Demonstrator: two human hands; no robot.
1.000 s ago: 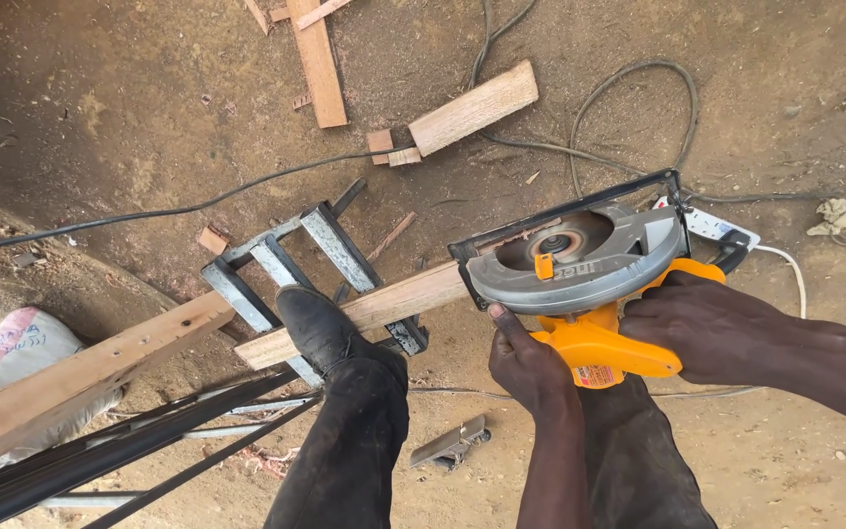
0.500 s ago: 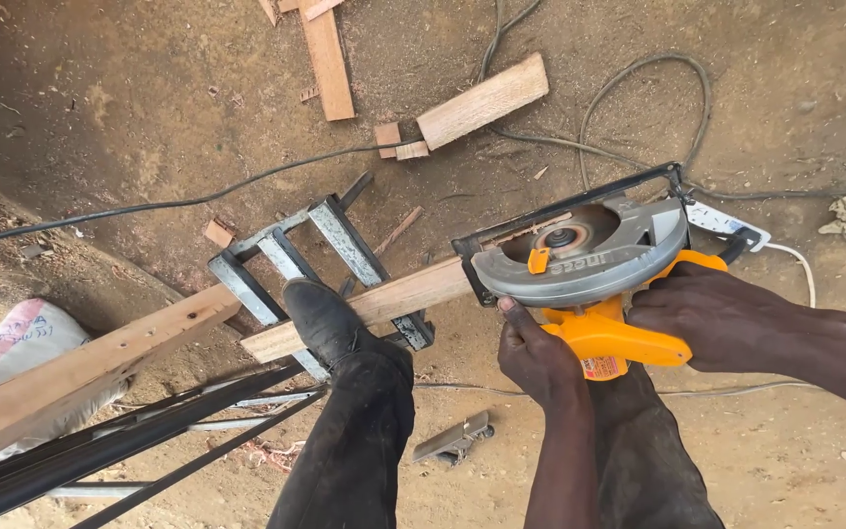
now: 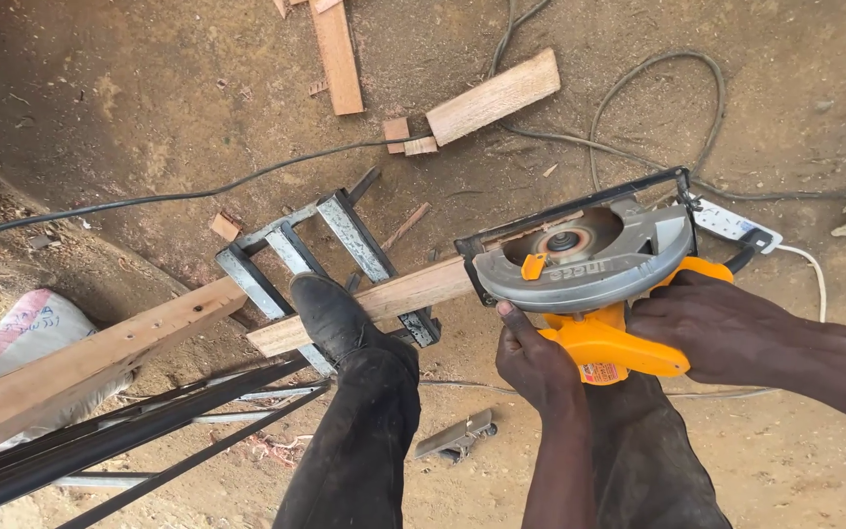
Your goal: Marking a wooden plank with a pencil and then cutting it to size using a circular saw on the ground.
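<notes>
right hand (image 3: 712, 328): fist closed on circular saw (image 3: 589, 264) handle, centre-right | left hand (image 3: 538, 358): fingers wrapped on its front | plank (image 3: 394, 299) underneath

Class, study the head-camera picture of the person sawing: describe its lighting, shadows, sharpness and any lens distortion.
Head view: soft, even daylight with no glare on the circular saw; only faint shadows under the plank and metal frame; left hand and right hand are sharp, without motion blur; the wide lens slightly bends the edges, as the black cable curves toward the left border.
</notes>
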